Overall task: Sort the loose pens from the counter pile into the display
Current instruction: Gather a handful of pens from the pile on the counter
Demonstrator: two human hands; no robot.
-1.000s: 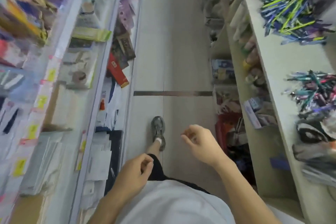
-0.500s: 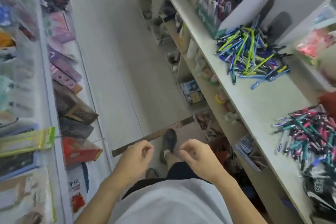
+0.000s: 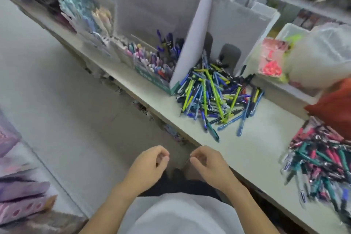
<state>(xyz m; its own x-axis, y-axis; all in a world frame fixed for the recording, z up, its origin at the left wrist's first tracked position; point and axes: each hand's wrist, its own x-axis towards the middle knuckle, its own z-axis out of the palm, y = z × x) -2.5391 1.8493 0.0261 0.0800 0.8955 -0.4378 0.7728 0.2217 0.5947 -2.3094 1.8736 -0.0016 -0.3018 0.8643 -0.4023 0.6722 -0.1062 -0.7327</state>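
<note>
While both hands hang low at the bottom centre of the frame, nothing is held: left hand and right hand show loosely curled fingers, empty, near each other, short of the counter edge.

Pen pile sits at centre right on the counter, blue, green and yellow barrels crossed over one another, touching the white divider of the display. Display slots at centre hold upright pens already. A second heap, the red and teal pens, lies at right edge, well apart.

Handling judgement: pens look light, stiff, smooth plastic; likely to roll and slip when tangled. Best taken mid-barrel, pinched between thumb and fingers, lifting outliers at the pile's near edge first. Clips may snag neighbours.

Sorting not yet begun.
</note>
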